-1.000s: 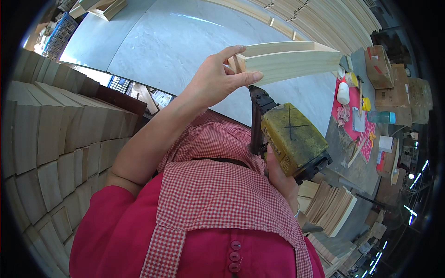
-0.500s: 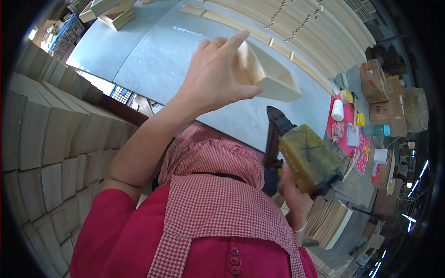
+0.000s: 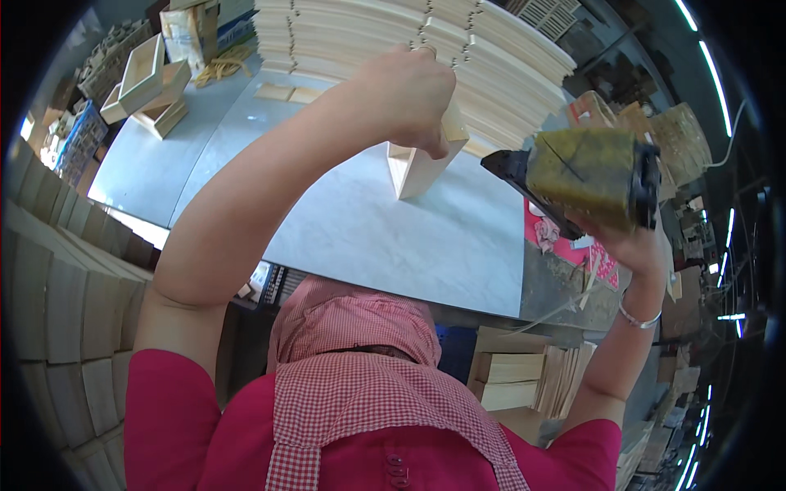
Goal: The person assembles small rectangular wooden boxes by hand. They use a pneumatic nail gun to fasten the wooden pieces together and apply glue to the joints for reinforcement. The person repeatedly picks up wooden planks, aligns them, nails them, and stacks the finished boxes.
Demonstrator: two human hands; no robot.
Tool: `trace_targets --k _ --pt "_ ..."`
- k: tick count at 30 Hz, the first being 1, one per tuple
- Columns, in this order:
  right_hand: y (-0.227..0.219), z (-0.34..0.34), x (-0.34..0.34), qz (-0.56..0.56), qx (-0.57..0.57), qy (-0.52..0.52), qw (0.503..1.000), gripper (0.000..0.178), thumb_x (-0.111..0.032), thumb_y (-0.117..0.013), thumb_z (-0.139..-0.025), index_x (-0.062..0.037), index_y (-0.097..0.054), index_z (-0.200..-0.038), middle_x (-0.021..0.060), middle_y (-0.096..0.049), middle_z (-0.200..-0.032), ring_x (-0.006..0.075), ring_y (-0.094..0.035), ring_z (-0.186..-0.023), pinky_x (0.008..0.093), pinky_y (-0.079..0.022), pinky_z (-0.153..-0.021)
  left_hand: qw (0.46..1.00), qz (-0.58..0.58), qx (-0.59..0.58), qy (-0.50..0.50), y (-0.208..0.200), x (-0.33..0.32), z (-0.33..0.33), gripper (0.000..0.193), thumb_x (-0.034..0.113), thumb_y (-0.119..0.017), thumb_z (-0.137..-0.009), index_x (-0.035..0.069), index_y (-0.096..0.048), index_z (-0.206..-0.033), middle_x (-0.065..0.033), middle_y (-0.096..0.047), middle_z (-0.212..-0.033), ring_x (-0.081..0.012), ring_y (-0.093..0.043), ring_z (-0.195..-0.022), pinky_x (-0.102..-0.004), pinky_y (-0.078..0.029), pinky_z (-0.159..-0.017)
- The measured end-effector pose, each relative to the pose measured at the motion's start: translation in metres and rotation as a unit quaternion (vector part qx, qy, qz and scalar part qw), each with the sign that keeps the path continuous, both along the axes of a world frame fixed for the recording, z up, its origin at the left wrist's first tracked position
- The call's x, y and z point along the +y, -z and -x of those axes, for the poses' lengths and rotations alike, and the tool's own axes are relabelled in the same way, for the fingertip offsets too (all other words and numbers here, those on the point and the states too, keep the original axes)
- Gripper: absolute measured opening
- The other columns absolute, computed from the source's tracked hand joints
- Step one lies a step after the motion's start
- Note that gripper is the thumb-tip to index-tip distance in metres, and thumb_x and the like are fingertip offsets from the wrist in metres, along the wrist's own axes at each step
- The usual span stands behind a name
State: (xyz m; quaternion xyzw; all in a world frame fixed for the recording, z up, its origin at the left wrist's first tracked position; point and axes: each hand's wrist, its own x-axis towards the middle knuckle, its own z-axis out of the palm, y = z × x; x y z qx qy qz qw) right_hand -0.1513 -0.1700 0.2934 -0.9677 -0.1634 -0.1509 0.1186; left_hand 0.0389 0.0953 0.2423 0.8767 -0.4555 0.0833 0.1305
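Observation:
My left hand (image 3: 413,98) reaches across the table, its fingers closed over the upper edge of a small pale wooden box (image 3: 422,172). The box is tilted up on the white marbled tabletop (image 3: 368,237), one of its corners pointing toward me. Part of the box is covered by my hand. On the right, my right hand (image 3: 626,244) grips a nail gun (image 3: 583,176) with a worn yellow body and black ends. Its black nose (image 3: 503,166) points left toward the box, with a gap between them. My right fingers are partly hidden under the tool.
Long pale wooden boards (image 3: 352,37) are stacked along the far side. Several finished-looking wooden boxes (image 3: 143,78) lie piled at the far left. Wooden blocks (image 3: 61,286) form a wall beside me at left. Cardboard boxes (image 3: 679,143) and a pink cloth (image 3: 547,233) are at right.
My left hand has turned the box and set it farther away on the table. My right hand has raised the nail gun up and to the right, beside the box. The view has shifted.

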Motion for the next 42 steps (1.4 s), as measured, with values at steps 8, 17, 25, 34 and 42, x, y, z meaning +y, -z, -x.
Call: trace_targets --k 8,17,25,34,42 --pt "-0.039 -0.027 0.02 -0.058 0.073 0.048 0.995 0.044 -0.013 -0.09 -0.077 -0.0006 -0.068 -0.113 0.0088 -0.075 -0.104 0.0166 -0.068 -0.093 0.0341 -0.056 -0.086 0.998 -0.041 0.039 -0.023 -0.011 -0.026 -0.005 0.068 0.042 -0.09 -0.065 -0.005 -0.067 -0.109 -0.0223 -0.065 -0.116 -0.0385 -0.062 -0.113 -0.0445 -0.055 -0.094" --pt "-0.041 -0.044 0.027 -0.029 0.062 0.035 0.997 0.046 -0.016 -0.089 -0.078 -0.0013 -0.068 -0.116 0.0076 -0.074 -0.106 0.0141 -0.066 -0.093 0.0326 -0.055 -0.085 0.998 -0.058 0.023 -0.031 -0.013 -0.033 -0.001 0.067 0.042 -0.09 -0.065 -0.005 -0.068 -0.107 -0.0223 -0.065 -0.115 -0.0376 -0.062 -0.113 -0.0458 -0.055 -0.092" --pt "-0.047 -0.046 0.031 -0.059 0.124 0.076 0.988 0.046 -0.017 -0.089 -0.079 -0.0026 -0.068 -0.117 0.0061 -0.074 -0.103 0.0132 -0.065 -0.092 0.0329 -0.054 -0.085 0.998 -0.058 0.015 -0.024 -0.012 -0.037 -0.002 0.065 0.042 -0.09 -0.066 -0.003 -0.069 -0.107 -0.0206 -0.068 -0.111 -0.0372 -0.063 -0.11 -0.0463 -0.055 -0.091" --pt "-0.03 -0.034 0.015 -0.098 0.034 0.06 0.993 0.044 -0.014 -0.088 -0.079 0.0005 -0.068 -0.115 0.009 -0.074 -0.104 0.015 -0.068 -0.095 0.033 -0.054 -0.087 0.999 -0.024 0.0 -0.032 -0.006 -0.039 -0.006 0.063 0.043 -0.088 -0.063 -0.003 -0.071 -0.102 -0.0219 -0.068 -0.108 -0.0371 -0.064 -0.107 -0.0448 -0.056 -0.089" --pt "0.041 0.029 -0.063 -0.045 0.077 0.358 0.929 0.055 -0.021 -0.079 -0.083 0.0037 -0.059 -0.127 0.0198 -0.07 -0.113 0.0286 -0.068 -0.104 0.0402 -0.051 -0.092 0.996 -0.019 0.067 -0.055 0.004 0.002 -0.03 0.07 0.043 -0.083 -0.062 -0.007 -0.067 -0.109 -0.0213 -0.07 -0.1 -0.0355 -0.065 -0.107 -0.0435 -0.056 -0.088"
